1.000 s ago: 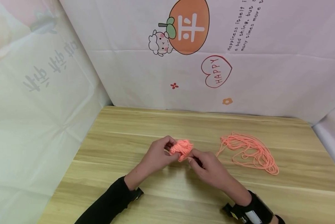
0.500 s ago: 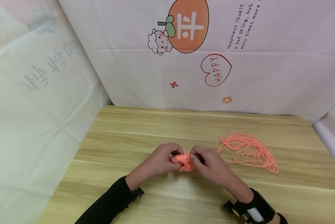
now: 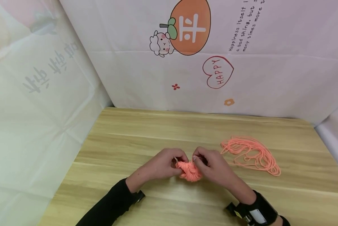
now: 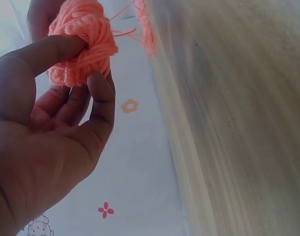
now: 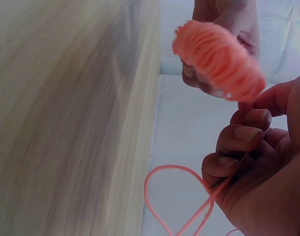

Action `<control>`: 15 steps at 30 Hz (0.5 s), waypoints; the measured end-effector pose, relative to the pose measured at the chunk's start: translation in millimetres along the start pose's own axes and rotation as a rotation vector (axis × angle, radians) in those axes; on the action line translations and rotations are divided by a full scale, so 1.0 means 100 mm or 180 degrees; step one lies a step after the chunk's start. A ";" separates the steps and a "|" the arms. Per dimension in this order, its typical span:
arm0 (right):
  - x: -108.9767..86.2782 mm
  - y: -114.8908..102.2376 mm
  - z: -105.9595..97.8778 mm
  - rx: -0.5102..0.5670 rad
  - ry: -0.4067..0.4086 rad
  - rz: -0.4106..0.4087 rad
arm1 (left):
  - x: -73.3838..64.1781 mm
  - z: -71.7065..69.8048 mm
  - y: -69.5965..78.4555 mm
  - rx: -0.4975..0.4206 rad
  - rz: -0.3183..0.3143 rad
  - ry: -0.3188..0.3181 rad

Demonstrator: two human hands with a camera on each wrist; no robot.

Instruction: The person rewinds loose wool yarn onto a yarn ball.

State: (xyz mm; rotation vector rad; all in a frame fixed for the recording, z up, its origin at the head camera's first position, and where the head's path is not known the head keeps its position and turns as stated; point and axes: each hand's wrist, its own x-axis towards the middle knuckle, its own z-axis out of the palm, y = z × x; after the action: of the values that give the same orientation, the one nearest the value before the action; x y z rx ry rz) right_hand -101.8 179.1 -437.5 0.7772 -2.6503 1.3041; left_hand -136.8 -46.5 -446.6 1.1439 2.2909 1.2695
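A small wound ball of coral yarn (image 3: pixel 191 172) is held over the middle of the table. My left hand (image 3: pixel 164 164) grips it from the left; in the left wrist view the thumb presses into the windings of the yarn ball (image 4: pixel 86 46) and the fingers curl behind it. At the ball's right side, my right hand (image 3: pixel 214 164) pinches the yarn strand. In the right wrist view, the strand (image 5: pixel 221 189) passes through the curled fingers of the right hand (image 5: pixel 258 152) and hangs below in a loop.
A loose heap of the same coral yarn (image 3: pixel 256 152) lies to the right on the wooden table (image 3: pixel 146 125). White printed cloth (image 3: pixel 135 78) stands behind the table's far edge and along the left side. Both wrists carry black camera straps.
The yarn ball has come lower and slightly right, turning in my left hand. My right hand has shifted from beside the ball's lower edge to its upper right. The loose heap stays in place.
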 end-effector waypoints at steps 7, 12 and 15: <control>0.00 0.04 0.01 0.0056 -0.0001 0.0046 | 0.01 -0.01 0.02 -0.0050 0.0065 0.0082; -0.01 0.08 0.01 0.0148 -0.0022 0.0099 | 0.01 -0.01 0.03 -0.0290 -0.0013 0.0136; -0.01 0.09 0.01 0.0167 -0.0064 0.0081 | 0.00 -0.01 0.04 -0.0580 -0.0154 0.0248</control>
State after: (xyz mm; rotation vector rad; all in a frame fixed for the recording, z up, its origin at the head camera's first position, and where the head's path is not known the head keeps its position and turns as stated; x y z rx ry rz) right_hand -105.4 182.9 -444.7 0.7695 -2.6600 1.3847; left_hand -135.4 -45.3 -442.8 0.9879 2.1883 1.4934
